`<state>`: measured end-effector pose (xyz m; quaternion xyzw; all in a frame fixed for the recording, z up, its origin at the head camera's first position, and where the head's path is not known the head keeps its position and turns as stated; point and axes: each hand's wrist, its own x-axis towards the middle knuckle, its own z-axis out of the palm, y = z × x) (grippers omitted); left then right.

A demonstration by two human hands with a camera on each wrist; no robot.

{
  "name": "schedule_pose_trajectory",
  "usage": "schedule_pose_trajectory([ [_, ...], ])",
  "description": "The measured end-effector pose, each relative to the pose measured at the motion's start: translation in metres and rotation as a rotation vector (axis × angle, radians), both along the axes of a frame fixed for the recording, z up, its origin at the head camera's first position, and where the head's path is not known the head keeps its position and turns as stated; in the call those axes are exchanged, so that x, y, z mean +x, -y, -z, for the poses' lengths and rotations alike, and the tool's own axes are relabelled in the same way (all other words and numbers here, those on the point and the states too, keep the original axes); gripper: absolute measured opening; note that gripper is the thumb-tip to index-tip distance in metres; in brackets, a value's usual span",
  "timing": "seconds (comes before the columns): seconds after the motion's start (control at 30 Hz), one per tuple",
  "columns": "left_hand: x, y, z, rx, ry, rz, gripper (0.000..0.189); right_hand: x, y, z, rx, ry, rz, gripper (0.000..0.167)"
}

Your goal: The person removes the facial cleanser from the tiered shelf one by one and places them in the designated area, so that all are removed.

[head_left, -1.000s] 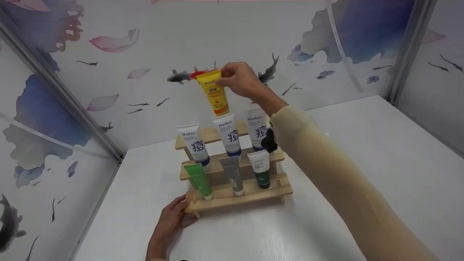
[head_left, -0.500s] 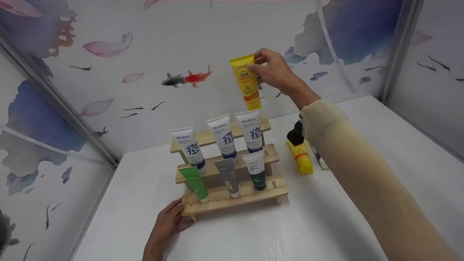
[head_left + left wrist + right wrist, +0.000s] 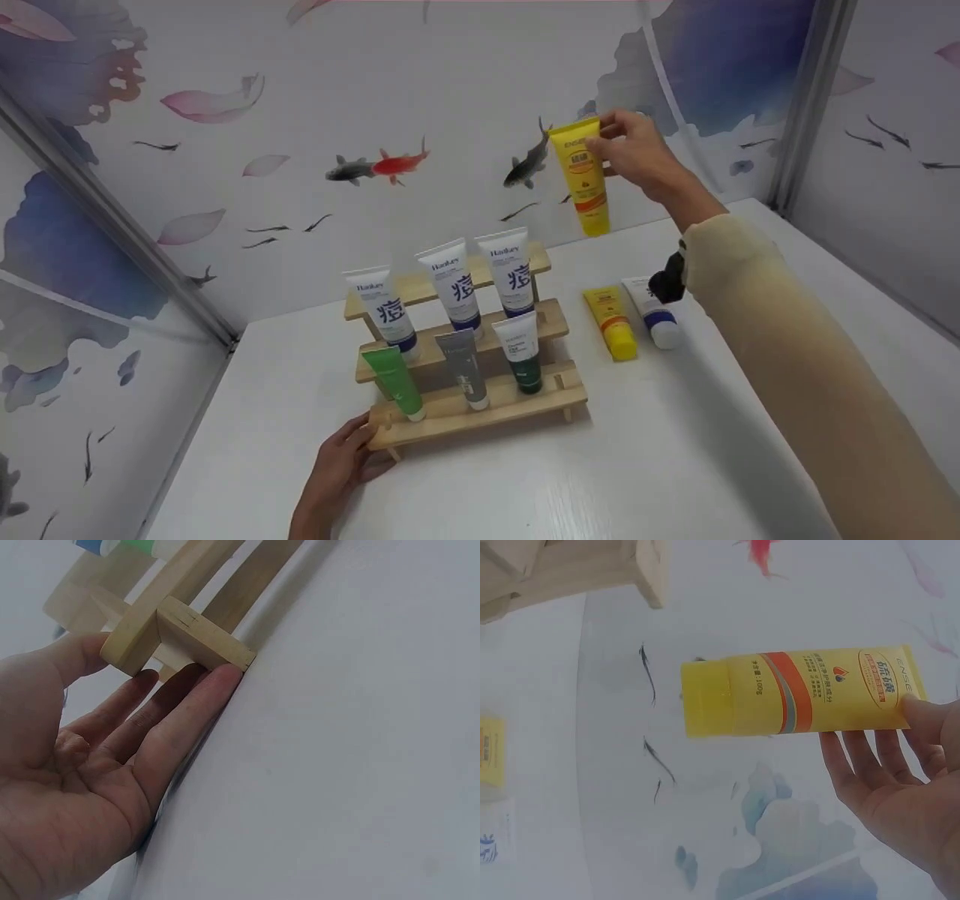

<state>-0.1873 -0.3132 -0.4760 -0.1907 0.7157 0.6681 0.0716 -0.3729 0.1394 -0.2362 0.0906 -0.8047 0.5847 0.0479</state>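
Observation:
My right hand (image 3: 636, 154) pinches a yellow tube (image 3: 581, 176) by its flat crimped end, cap downward, in the air right of the wooden rack (image 3: 480, 424). The right wrist view shows the thumb on the front of this tube (image 3: 832, 690), with the fingers behind it. At the rack's front left corner my left hand (image 3: 335, 461) holds the lowest step. In the left wrist view its thumb is against the end of the board (image 3: 135, 645) and its fingers are under it, by the leg. White tubes (image 3: 384, 311) with blue caps stand on the middle step.
On the lowest step stand a green tube (image 3: 397, 381), a grey tube (image 3: 465, 367) and a white-and-dark-green tube (image 3: 520, 351). Right of the rack, another yellow tube (image 3: 611, 319) and a white tube (image 3: 651, 311) lie on the white table (image 3: 480, 495). Printed panels (image 3: 247, 150) enclose the table.
My right hand has carried the yellow tube from above the back of the rack out to the right. The two tubes lying on the table have come into view. My left hand stays at the rack's corner.

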Motion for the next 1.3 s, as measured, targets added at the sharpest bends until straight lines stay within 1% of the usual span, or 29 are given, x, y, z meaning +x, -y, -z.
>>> schedule_pose_trajectory([
  [0.13,-0.001,0.000,0.000,-0.005,0.014,-0.009,0.052,-0.004,-0.018,0.014,0.008,0.029,0.035,0.035],
  [0.27,-0.002,-0.002,0.001,0.003,0.025,-0.005,0.052,-0.006,-0.037,0.033,0.038,0.055,0.063,0.040],
  [0.47,-0.001,-0.004,0.002,0.015,0.016,0.010,0.052,-0.011,-0.065,0.057,0.070,0.102,0.076,0.046],
  [0.6,-0.001,-0.002,0.001,0.016,0.000,0.024,0.052,-0.013,-0.081,0.072,0.098,0.134,0.103,0.053],
  [0.7,-0.001,-0.001,0.001,0.007,-0.007,0.032,0.053,-0.016,-0.090,0.085,0.109,0.154,0.128,0.059],
  [0.9,0.000,0.000,0.002,0.009,-0.003,0.023,0.052,-0.018,-0.105,0.114,0.112,0.201,0.157,0.067],
  [1.07,-0.001,-0.001,0.000,0.012,-0.005,0.005,0.052,-0.021,-0.115,0.138,0.112,0.228,0.189,0.069],
  [1.3,-0.001,0.000,0.002,0.001,0.009,0.011,0.053,-0.024,-0.125,0.168,0.122,0.326,0.213,0.069],
])
